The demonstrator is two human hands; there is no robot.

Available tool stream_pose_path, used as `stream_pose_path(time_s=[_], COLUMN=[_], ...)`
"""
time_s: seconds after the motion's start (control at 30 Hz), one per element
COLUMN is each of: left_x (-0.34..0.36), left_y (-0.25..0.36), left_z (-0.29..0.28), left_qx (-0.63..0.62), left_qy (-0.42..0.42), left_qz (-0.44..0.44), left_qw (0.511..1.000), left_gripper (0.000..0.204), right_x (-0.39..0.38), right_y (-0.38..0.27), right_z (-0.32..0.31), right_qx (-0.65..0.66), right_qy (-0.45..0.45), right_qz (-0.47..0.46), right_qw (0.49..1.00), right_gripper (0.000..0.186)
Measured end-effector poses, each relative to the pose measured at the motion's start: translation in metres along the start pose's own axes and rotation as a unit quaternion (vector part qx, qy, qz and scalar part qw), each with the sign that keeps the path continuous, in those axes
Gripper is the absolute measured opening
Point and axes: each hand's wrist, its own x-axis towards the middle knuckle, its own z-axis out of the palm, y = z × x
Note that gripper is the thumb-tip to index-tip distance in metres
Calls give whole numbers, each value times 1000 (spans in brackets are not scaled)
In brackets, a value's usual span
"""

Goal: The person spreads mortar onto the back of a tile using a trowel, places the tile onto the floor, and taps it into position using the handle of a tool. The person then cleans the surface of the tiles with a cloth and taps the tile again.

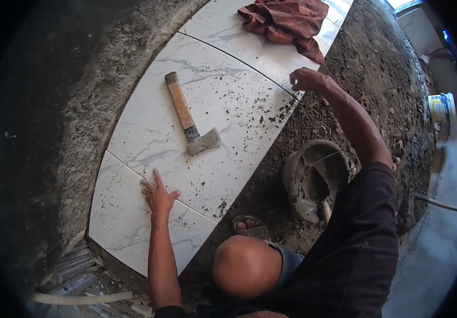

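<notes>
White, grey-veined, smooth-faced tiles (151,122) under scattered dark crumbs (272,119)

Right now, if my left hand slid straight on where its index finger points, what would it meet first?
Probably the rough grey strip beyond the tile; the left hand seems to aim left of the axe, though lens bending makes that uncertain.

Hatchet (190,119) lies on the middle tile (138,124), blocking forward of your left hand (160,200). Room right of its blade (208,141), over scattered crumbs (272,118), toward your right hand (308,80). Red cloth (292,22) bars the far tile (223,32); bucket (292,183) blocks beside your knee (247,265).
</notes>
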Motion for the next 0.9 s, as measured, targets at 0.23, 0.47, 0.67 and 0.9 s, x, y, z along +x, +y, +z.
stream_pose_path(time_s=[0.23,0.47,0.67,0.9], left_x=[8,5,7,11], left_y=[2,3,5,-8], left_z=[7,3,2,12], left_qx=[-5,-29,-5,25], left_qy=[9,-1,-1,19], left_qz=[35,19,14,33], left_qw=[999,999,1000,999], left_gripper=[117,120,120,117], right_x=[-27,-38,-47,-21], right_y=[-13,-22,-30,-9], right_z=[29,43,34,40], right_qx=[16,-62,-119,-25], right_qy=[54,108,65,-68], right_qz=[22,8,24,52], right_qw=[998,992,990,996], right_gripper=[17,16,15,10])
